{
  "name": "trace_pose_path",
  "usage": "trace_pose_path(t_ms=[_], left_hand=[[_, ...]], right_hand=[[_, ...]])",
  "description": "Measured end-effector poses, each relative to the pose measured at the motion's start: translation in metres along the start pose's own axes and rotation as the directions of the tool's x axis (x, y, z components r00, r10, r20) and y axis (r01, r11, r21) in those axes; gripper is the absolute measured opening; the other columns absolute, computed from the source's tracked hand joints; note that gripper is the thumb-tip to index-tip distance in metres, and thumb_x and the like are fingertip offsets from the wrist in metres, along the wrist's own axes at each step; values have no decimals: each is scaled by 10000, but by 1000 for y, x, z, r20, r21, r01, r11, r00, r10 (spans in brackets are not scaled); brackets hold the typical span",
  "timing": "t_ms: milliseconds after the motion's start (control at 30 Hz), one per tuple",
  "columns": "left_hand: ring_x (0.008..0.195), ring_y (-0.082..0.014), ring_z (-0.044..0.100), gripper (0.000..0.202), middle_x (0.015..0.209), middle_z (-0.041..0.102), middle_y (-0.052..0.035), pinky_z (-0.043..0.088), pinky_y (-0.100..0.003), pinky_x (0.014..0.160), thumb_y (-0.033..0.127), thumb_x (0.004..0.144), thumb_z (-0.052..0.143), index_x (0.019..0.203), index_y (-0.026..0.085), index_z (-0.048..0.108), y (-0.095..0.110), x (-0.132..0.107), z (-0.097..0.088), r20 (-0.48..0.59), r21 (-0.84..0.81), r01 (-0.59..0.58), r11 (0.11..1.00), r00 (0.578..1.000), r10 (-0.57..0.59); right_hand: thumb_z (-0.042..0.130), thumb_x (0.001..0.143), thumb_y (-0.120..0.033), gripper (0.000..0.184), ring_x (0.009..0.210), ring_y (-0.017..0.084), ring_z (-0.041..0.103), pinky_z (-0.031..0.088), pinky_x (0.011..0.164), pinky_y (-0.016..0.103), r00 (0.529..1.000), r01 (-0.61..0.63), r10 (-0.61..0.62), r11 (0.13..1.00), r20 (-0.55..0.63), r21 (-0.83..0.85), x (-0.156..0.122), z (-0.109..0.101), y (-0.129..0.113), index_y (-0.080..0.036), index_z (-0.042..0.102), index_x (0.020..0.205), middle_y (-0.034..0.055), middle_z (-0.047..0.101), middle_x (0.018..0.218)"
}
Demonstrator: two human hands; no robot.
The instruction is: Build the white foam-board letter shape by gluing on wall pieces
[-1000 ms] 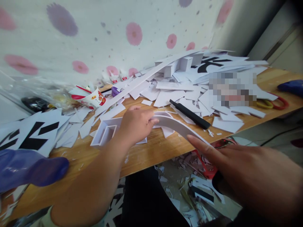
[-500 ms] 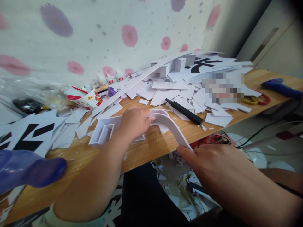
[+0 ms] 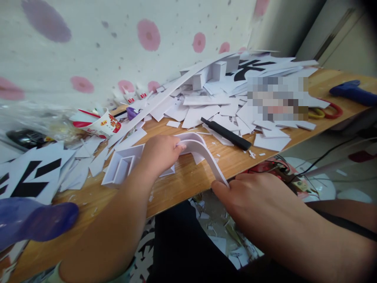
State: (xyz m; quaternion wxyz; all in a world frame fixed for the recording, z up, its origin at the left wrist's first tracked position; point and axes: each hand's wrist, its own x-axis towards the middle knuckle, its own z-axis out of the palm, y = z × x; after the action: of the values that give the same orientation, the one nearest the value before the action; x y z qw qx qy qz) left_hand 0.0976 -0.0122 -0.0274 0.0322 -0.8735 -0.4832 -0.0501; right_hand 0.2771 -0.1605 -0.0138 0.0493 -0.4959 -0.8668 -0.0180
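In the head view, we see a white strip (image 3: 209, 160) bent in a curve between the two hands, running from the left hand (image 3: 161, 154) on the table (image 3: 188, 181) down to the right hand (image 3: 259, 200) at the near edge. The left hand pinches the strip's upper end between thumb and fingers; the right hand is clamped on its lower end, thumb along the face. The hands are well apart. Under and beside the left wrist we find an open white box form (image 3: 113, 167) with a smaller frame inside; the left hand hides whether the strip meets it. Just beyond the strip lies a black tool (image 3: 228, 134). As for writing, we see red and yellow print on a paper cup (image 3: 103, 124), too small for us to read, and red labels on small white packets (image 3: 143, 95) by the wall, also unreadable. On the sheet at the far right (image 3: 247, 70), bold black strokes look like a K; similar strokes mark the left sheet (image 3: 32, 173).
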Motion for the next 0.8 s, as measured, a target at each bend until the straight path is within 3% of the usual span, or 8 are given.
trace_pose_path(t_ms=[100,367,700,800], left_hand=[[485,-167,466,306,506,564,-12,304,-298,503,357,835,526,580,210,612,1,0,-1,34,-10,5,1000,999,-5],[722,-238,611,309,705,674,-50,395,-315,643,384,879,453,819,208,699,9,0,-8,167,98,104,990,979,-119],[810,-262,623,368,842,696,-87,411,-336,665,393,916,392,913,199,706,9,3,-8,213,141,62,988,973,-92],[833,-268,630,355,853,702,-82,423,-341,680,402,912,407,920,220,712,8,3,-7,223,138,81,987,969,-110]], right_hand=[[589,601,-46,249,427,224,623,303,368,298,1000,7,-7,1000,10,10,1,1,0,-168,696,790,43,672,555],[515,660,-20,292,565,289,696,430,391,340,969,-23,2,996,248,84,6,1,-1,-194,684,823,80,729,698],[486,658,23,304,565,281,684,383,415,336,964,-100,80,993,255,70,6,6,8,-193,649,798,44,689,642],[468,712,14,301,593,281,676,420,456,346,962,-140,127,989,241,36,1,11,14,-180,654,847,50,671,654]])
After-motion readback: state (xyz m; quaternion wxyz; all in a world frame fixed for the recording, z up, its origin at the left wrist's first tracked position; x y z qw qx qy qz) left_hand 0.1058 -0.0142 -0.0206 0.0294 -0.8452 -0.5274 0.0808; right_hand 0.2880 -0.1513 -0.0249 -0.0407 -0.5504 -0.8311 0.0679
